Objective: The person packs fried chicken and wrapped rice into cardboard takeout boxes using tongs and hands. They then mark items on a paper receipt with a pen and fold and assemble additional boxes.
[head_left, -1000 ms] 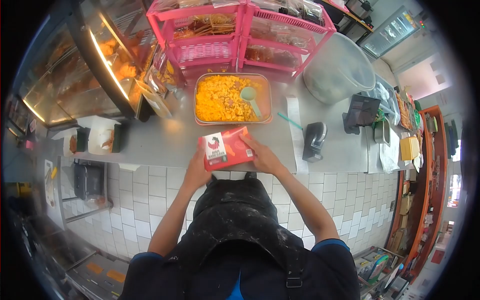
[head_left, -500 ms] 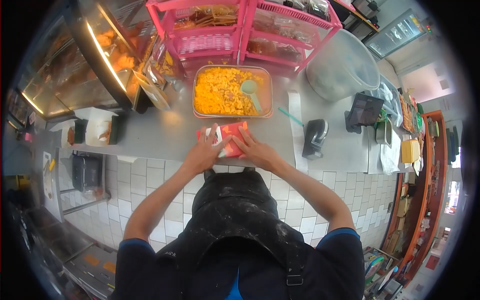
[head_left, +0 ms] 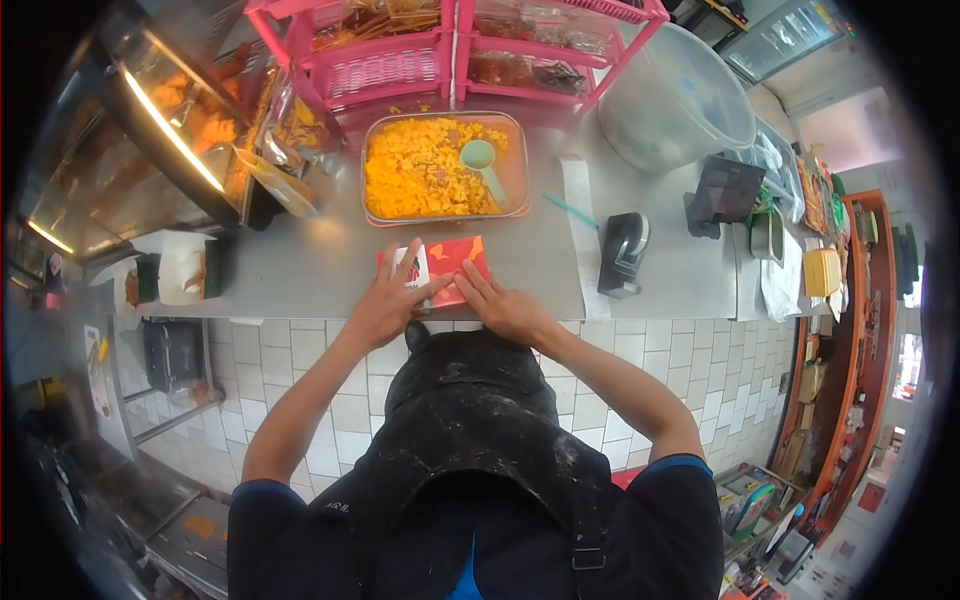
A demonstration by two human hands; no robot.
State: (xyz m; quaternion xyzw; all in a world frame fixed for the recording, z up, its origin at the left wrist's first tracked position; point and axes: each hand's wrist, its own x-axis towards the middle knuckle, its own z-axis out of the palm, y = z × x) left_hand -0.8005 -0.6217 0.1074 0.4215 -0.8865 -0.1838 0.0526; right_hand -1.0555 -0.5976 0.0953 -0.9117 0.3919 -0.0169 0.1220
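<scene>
A flat red printed paper packet point(head_left: 455, 252) with a white panel and dark print lies at the counter's front edge. On its left part rests my left hand point(head_left: 385, 303), fingers spread over the white panel. My right hand point(head_left: 508, 310) presses the packet's lower right part with its fingers stretched out. Neither hand is closed around anything. Just behind the packet stands a clear tub point(head_left: 520, 205) of yellow crumbly food point(head_left: 412, 165), and a pale green scoop point(head_left: 479, 156) lies in it.
Pink plastic racks point(head_left: 380, 78) with bagged goods stand at the back. A lit food display case point(head_left: 165, 125) is at left, beside white cartons point(head_left: 185, 268). To the right are a black tape dispenser point(head_left: 622, 255), a teal straw point(head_left: 570, 211) and a large translucent bucket point(head_left: 675, 105).
My fingers have shifted on the packet, so more of its white panel shows. The right hand has slid slightly toward the counter's edge. My view has moved a little.
</scene>
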